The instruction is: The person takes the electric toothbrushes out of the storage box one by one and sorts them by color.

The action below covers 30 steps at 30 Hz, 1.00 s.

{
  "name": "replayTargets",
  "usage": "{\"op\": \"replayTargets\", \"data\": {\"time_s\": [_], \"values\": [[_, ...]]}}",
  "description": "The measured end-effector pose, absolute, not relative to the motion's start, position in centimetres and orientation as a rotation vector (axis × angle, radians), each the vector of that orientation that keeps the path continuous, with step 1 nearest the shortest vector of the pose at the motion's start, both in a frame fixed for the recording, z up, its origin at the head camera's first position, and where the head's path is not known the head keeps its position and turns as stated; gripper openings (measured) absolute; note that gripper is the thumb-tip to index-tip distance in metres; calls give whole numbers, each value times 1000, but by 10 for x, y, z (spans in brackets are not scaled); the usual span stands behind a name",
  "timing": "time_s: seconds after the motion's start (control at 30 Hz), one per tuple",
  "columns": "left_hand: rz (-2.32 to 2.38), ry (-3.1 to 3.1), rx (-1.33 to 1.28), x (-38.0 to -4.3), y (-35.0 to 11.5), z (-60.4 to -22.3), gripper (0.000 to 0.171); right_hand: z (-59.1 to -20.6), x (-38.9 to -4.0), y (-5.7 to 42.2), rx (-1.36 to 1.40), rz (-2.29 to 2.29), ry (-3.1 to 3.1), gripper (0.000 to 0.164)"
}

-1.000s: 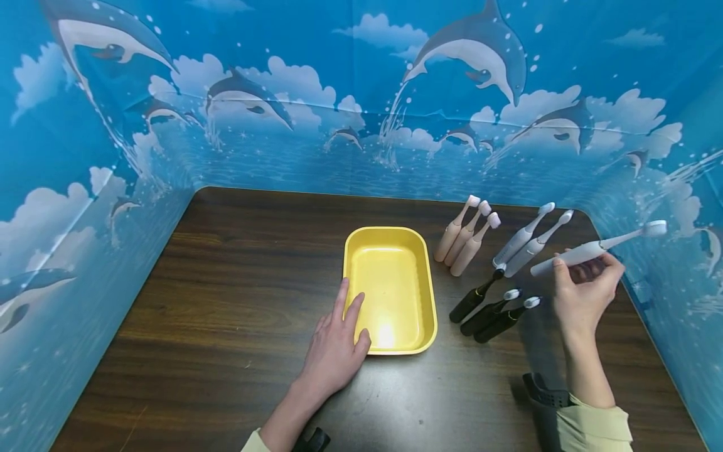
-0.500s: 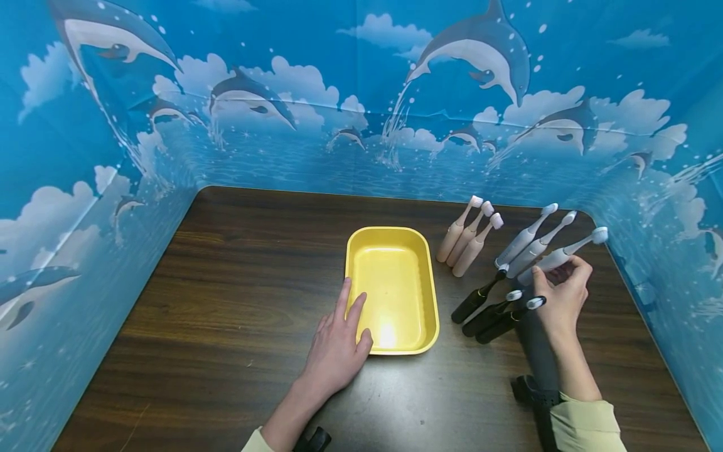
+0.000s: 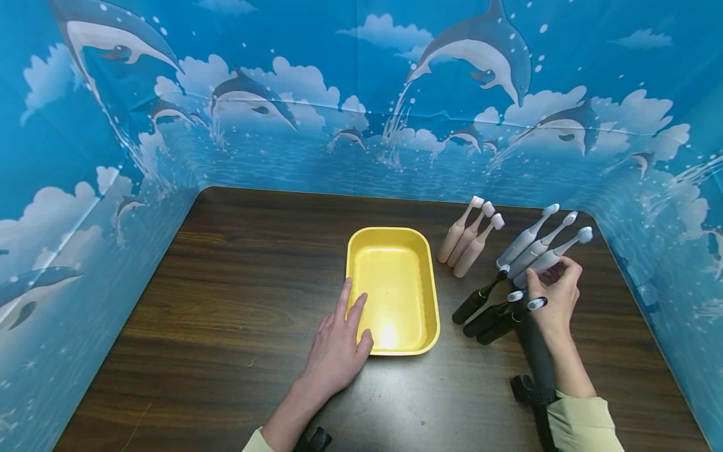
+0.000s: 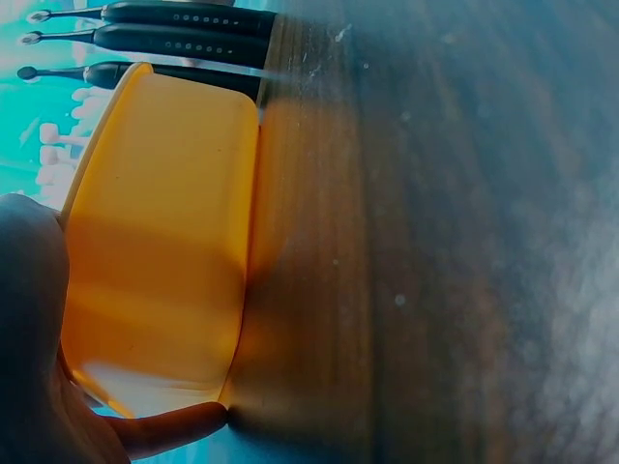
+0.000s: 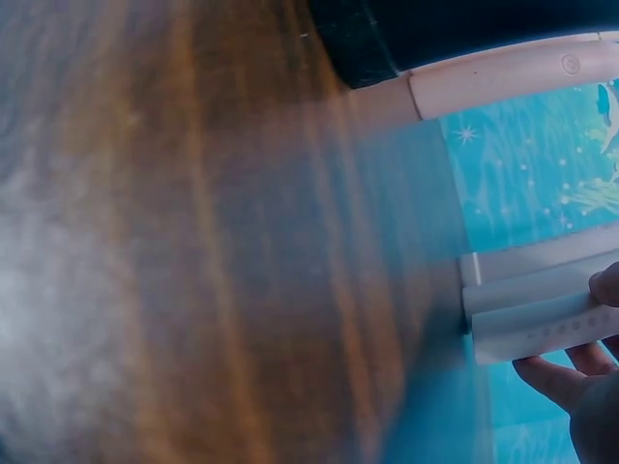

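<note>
In the head view my right hand pinches the handle of a white electric toothbrush between thumb and fingers. It stands upright beside two other white toothbrushes; in the right wrist view its base is at the tabletop, close against its neighbours. My left hand rests on the left rim of a yellow tray, fingers spread and mostly straight over the edge. The tray's inside holds nothing. The right hand's far fingers are partly hidden behind the held toothbrush.
Three pink toothbrushes stand upright right of the tray. Three black toothbrushes stand nearer, just left of the right hand. A blue dolphin-print cloth borders the dark wooden table at the back and sides.
My right hand has moved left and down with the white toothbrush, bringing it from the far right to beside the other two white ones. The left hand and tray have stayed put.
</note>
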State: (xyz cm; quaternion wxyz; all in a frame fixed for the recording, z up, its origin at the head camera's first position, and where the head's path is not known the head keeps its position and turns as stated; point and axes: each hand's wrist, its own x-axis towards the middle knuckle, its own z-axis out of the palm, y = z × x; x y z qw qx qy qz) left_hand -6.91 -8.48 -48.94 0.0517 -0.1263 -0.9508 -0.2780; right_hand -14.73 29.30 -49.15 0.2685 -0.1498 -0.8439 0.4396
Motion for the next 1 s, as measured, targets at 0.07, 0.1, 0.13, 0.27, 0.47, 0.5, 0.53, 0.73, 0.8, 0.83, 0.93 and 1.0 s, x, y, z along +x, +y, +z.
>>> {"op": "replayTargets", "data": {"time_s": [0.07, 0.1, 0.13, 0.27, 0.47, 0.5, 0.53, 0.73, 0.8, 0.83, 0.93, 1.0], "values": [[-845, -2893, -387, -69, -85, -489, 58, -494, -147, 293, -399, 1180, -2272, 52], [-847, -2893, -388, -69, -85, -489, 58, -495, -147, 293, -396, 1176, -2272, 52], [-847, -2892, -389, -69, -85, -489, 58, -496, -148, 293, -392, 1182, -2268, 52], [-850, -2884, -388, -69, -85, -490, 58, -497, -149, 293, -385, 1193, -2275, 52], [-838, -2895, -390, -71, -87, -491, 59, -497, -149, 293, -404, 1209, -2301, 57], [-837, -2900, -391, -71, -87, -491, 59, -497, -149, 293, -408, 1211, -2305, 58], [-836, -2902, -392, -71, -87, -491, 59, -496, -148, 292, -409, 1216, -2308, 59], [-837, -2906, -390, -72, -89, -490, 58, -487, -145, 290, -423, 1255, -2322, 63], [-835, -2906, -385, -73, -90, -490, 58, -484, -144, 290, -426, 1264, -2317, 63], [-832, -2907, -382, -73, -90, -490, 58, -482, -143, 289, -423, 1264, -2309, 63], [-806, -2924, -373, -74, -90, -490, 59, -476, -138, 290, -422, 1245, -2256, 61], [-782, -2938, -371, -75, -90, -489, 60, -469, -133, 291, -450, 1248, -2175, 57]]}}
